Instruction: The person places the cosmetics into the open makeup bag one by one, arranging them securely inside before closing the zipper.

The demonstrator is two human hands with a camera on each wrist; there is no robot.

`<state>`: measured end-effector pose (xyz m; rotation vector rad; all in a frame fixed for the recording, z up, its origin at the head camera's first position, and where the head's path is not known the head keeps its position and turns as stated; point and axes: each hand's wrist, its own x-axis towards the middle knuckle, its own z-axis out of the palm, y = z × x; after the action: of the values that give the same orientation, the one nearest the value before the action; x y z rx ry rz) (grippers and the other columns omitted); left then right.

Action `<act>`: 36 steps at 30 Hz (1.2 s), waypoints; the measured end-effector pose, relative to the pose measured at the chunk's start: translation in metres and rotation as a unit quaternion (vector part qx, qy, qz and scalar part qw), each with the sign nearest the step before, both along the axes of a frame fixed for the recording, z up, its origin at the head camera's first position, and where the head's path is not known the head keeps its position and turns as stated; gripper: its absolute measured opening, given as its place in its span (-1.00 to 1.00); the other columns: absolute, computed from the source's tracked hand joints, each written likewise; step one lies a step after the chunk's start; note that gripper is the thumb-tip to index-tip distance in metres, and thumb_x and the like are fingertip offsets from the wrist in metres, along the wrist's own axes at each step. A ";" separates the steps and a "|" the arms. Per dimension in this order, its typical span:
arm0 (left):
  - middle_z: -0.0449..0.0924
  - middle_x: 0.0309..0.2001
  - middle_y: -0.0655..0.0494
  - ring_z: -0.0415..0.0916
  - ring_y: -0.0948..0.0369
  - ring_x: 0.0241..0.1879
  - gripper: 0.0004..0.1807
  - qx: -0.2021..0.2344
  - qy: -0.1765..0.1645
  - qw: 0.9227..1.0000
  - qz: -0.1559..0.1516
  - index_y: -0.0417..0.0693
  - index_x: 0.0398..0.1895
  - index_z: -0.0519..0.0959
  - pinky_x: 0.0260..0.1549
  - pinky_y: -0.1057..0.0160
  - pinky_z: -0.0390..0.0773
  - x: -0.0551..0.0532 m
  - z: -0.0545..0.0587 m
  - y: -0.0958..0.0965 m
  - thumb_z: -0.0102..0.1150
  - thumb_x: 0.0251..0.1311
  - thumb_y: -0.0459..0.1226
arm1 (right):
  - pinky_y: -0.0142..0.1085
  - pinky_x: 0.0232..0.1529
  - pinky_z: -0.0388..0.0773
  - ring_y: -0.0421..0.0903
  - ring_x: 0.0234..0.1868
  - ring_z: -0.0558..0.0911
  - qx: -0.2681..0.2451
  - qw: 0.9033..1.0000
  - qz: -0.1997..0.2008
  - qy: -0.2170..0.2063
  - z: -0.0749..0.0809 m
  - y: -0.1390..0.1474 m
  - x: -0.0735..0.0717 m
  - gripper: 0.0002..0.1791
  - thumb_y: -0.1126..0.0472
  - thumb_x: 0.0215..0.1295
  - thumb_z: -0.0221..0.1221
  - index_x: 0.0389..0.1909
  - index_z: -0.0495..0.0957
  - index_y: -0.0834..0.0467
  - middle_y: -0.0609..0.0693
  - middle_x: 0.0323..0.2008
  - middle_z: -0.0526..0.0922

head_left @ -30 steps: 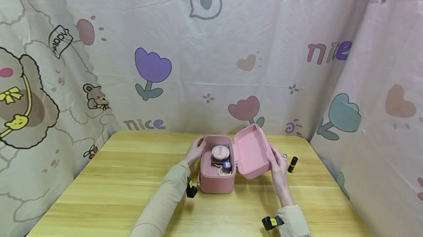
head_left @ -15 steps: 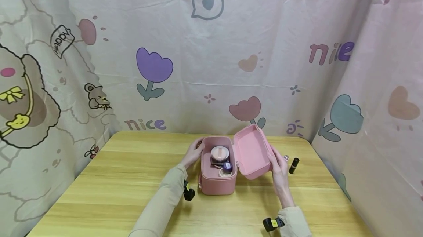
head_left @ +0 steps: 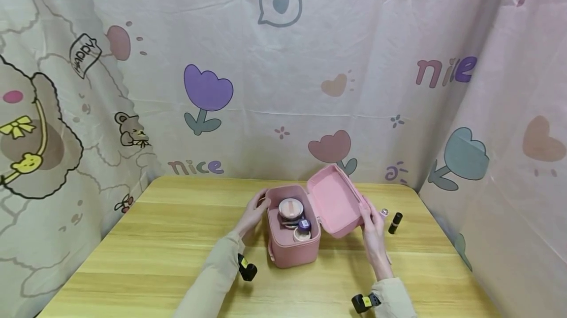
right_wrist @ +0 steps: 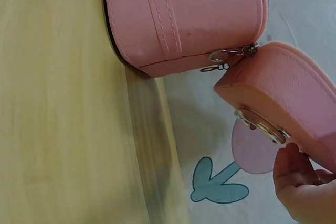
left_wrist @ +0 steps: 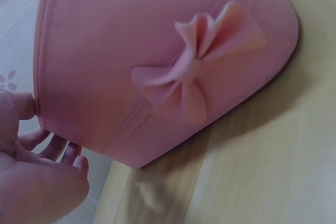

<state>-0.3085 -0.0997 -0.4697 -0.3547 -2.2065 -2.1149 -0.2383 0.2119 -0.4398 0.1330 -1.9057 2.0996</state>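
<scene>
A pink makeup case (head_left: 296, 255) stands on the table with its lid (head_left: 334, 200) swung out to the right. My left hand (head_left: 254, 212) grips the far left corner, thumb at the zipped rim and fingers bent behind it. My right hand (head_left: 374, 224) holds the lid by its outer edge, near a gold-fitted handle (right_wrist: 261, 124). Inside the case lie a round powder compact (head_left: 291, 208), a small purple-capped item (head_left: 304, 225) and a pale round item (head_left: 302, 235). A pink bow (left_wrist: 194, 72) decorates the outside wall in the left wrist view.
To the right of my right hand, a black tube (head_left: 395, 223) and a small shiny-topped item (head_left: 384, 212) stand on the wooden table (head_left: 177, 249). Zipper pulls (right_wrist: 231, 56) hang at the hinge side. A printed curtain (head_left: 266, 86) hangs behind the table.
The case has turned a little counterclockwise, its far left corner coming left and nearer. My left hand has moved nearer with that corner; my right hand keeps its hold on the lid.
</scene>
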 end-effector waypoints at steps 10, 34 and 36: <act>0.08 0.42 -0.54 0.13 -0.37 0.39 -0.36 -0.034 0.013 0.999 0.021 -0.49 0.51 -0.01 0.46 -0.30 0.16 0.023 -0.002 -0.010 -0.10 0.50 -0.36 | -0.51 -0.09 0.59 -0.42 -0.10 0.55 0.002 0.999 -0.052 -0.010 -0.004 -0.005 -0.002 -0.31 0.18 0.57 -0.03 0.56 -0.03 0.31 0.23 0.32 0.32; 0.10 0.48 -0.51 0.07 -0.37 0.48 -0.39 -0.104 0.020 0.993 0.051 -0.42 0.47 0.09 0.51 -0.30 -0.01 0.045 0.003 -0.016 -0.01 0.49 -0.30 | -0.23 -0.56 0.70 -0.11 -0.70 0.62 0.071 0.979 0.085 -0.171 -0.005 -0.014 0.000 0.17 0.04 0.40 0.23 0.53 -0.58 0.05 0.02 -0.58 0.69; 0.11 0.47 -0.51 0.09 -0.36 0.48 -0.39 -0.112 0.020 0.992 0.055 -0.42 0.46 0.10 0.51 -0.30 0.01 0.045 0.003 -0.017 -0.01 0.49 -0.30 | -0.17 -0.50 0.73 -0.08 -0.66 0.65 0.083 0.973 0.112 -0.186 -0.005 -0.017 0.001 0.29 0.04 0.37 0.26 0.52 -0.73 0.01 0.08 -0.55 0.71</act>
<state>-0.2632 -0.1163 -0.4670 -0.2775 -2.3864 -1.7964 -0.2374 0.1951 -0.4452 -0.0133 -2.3870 2.2296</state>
